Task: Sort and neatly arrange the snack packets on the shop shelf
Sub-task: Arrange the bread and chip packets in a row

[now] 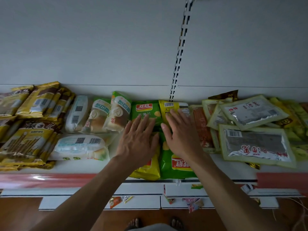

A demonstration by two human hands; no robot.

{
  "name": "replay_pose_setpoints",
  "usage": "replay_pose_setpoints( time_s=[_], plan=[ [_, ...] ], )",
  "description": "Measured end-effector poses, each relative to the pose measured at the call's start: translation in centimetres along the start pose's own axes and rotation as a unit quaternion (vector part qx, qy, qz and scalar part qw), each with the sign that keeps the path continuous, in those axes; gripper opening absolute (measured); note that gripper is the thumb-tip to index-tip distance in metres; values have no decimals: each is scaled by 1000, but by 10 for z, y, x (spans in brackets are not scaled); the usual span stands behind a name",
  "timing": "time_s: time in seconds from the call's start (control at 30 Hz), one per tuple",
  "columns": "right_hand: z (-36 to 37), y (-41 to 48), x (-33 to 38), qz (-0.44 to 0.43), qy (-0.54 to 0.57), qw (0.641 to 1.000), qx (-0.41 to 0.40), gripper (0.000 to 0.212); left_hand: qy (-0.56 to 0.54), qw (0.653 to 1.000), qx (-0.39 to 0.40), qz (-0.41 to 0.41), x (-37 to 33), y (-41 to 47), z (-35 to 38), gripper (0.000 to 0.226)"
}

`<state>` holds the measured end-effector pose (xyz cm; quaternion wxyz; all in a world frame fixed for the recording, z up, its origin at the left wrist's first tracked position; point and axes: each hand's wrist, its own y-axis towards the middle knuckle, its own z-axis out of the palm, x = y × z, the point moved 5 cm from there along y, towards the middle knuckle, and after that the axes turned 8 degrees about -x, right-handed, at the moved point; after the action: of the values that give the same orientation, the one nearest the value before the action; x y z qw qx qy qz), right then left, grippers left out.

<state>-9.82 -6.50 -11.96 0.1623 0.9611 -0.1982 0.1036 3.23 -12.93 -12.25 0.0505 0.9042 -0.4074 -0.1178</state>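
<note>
Now left hand (138,139) and right hand (182,135) are pressing flat-fingered on crisp packets (145,112); the yellow packet (146,170) under the left wrist is risking sliding off if nudged.

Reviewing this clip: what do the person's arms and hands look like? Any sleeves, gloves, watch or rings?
The left hand and right hand are bare, with no gloves and no rings in view. The left arm and right arm are uncovered as far as the frame shows: no sleeve edge, watch, bracelet or markings.
</note>
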Motion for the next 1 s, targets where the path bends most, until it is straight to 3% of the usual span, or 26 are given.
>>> replay_pose_setpoints(
  time_s=[0.2,0.33,0.47,0.67,1.0],
  plan=[
    [12,10,1,-3,15,998,53,55,-6,1000,-4,-1,4,-5,3,59],
    [5,6,-4,6,24,1000,11,51,-33,999,-26,-3,-1,3,-2,65],
    [13,3,2,16,-33,998,47,51,-29,999,-32,18,-3,7,2,58],
    [11,4,5,27,-22,999,19,47,-17,998,-54,30,7,12,3,52],
    [4,11,9,29,-22,998,59,43,15,999,5,29,8,14,7,55]
  ],
)
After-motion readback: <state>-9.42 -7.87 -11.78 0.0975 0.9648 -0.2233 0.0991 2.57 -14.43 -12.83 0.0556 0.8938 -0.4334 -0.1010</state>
